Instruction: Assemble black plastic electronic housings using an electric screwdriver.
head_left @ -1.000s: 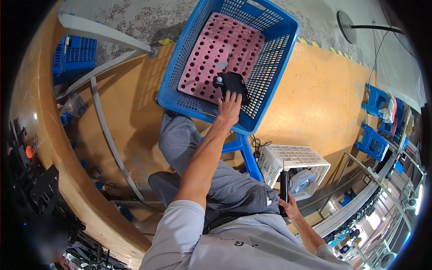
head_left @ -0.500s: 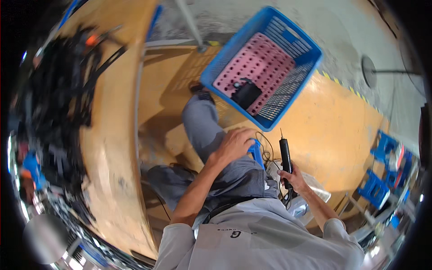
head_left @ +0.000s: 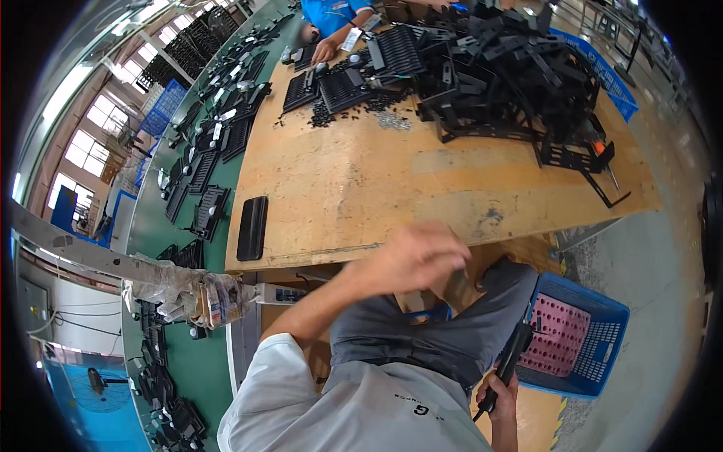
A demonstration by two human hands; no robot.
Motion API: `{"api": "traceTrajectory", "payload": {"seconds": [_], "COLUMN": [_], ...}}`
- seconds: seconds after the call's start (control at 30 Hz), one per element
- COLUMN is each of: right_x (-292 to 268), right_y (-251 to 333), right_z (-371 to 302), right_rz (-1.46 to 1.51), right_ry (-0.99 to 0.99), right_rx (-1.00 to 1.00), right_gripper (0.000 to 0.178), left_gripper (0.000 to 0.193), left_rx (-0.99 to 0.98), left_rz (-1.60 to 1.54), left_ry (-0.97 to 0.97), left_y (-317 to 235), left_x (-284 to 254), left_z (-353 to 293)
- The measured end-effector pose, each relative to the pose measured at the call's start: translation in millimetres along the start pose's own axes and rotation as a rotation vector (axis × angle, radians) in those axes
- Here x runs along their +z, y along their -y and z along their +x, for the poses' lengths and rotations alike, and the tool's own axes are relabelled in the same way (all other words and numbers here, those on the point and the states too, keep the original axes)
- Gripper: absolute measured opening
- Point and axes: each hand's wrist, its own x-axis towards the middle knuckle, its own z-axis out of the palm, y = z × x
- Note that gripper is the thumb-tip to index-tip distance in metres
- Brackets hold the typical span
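Observation:
My left hand (head_left: 422,258) is above the near edge of the wooden table (head_left: 316,181), its fingers curled and smeared by motion. Whether anything is between them I cannot make out. Low at my right side, my right hand (head_left: 502,398) is wrapped round a black electric screwdriver (head_left: 515,352), held upright at a tilt beside my thigh. Just right of it is a blue plastic basket (head_left: 619,331) with a pink, hole-studded sheet (head_left: 561,339) inside. A smooth black rectangular object (head_left: 252,228) lies near the table's left corner.
Black metal brackets (head_left: 504,83) are heaped at the table's far right. Black ribbed housings (head_left: 343,92) and loose screws (head_left: 392,120) lie farther back, near a co-worker's hand (head_left: 325,50). A green belt (head_left: 218,346) with similar housings runs along the left. A metal post (head_left: 83,256) crosses there.
My view has swung left to face the table. My left hand has left the blue stool by my leg and risen to the table edge. The screwdriver is still in my right hand.

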Motion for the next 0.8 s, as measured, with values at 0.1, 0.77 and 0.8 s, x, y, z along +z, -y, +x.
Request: {"api": "traceTrajectory", "payload": {"seconds": [0.1,0.77,0.8], "right_x": [39,86,89], "right_y": [20,28,34], "right_z": [3,67,72], "right_rz": [0.014,-0.348,-0.387], "right_ry": [0.132,0.249,0.274], "right_rx": [0.049,0.305,0.339], "right_gripper": [0.044,0.038,0.038], "left_gripper": [0.012,0.009,0.009], "left_rx": [-0.149,0.003,-0.008], "left_rz": [0.08,0.325,0.348], "left_ry": [-0.179,-0.383,-0.403], "left_y": [53,146,141], "left_x": [-51,-86,-92], "left_z": [0,71,61]}}
